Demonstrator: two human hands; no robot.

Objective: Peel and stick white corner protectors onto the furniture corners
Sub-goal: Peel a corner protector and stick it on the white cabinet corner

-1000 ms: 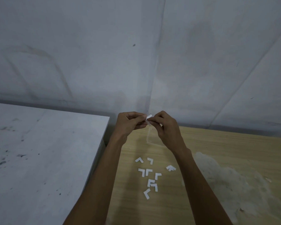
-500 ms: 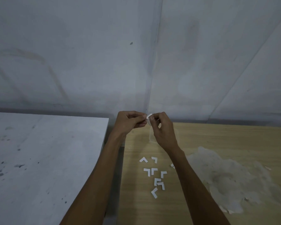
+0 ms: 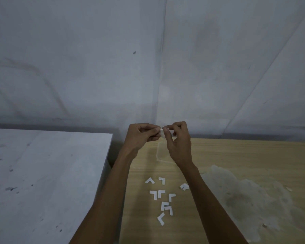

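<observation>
Head view. The left hand (image 3: pixel 142 136) and right hand (image 3: pixel 179 141) are raised together above the far edge of the wooden worktop (image 3: pixel 236 155), fingertips meeting. Both pinch one small white corner protector (image 3: pixel 163 133) between them: the left hand's thumb and forefinger close on its left end, the right hand's fingers on its right end. The piece is largely hidden by the fingers; its visible long axis runs roughly left to right, and its facing cannot be told.

Edges and room: the wooden worktop's left edge runs alongside a grey-white cabinet top (image 3: pixel 42 173), with a dark narrow gap between them. The wall (image 3: pixel 148 67) stands close behind the hands. Open surface lies to the right, partly taken by a pale worn patch (image 3: pixel 245 196).

The loose corner protectors (image 3: pixel 161 198), L-shaped and pointing in mixed directions, lie flat on the worktop between the forearms, well below the hands and apart from them.

Against the frame half a second earlier, the hands hold the same pinch at the same place; the right hand's fingers have rolled slightly over the piece. The loose pieces are unmoved.
</observation>
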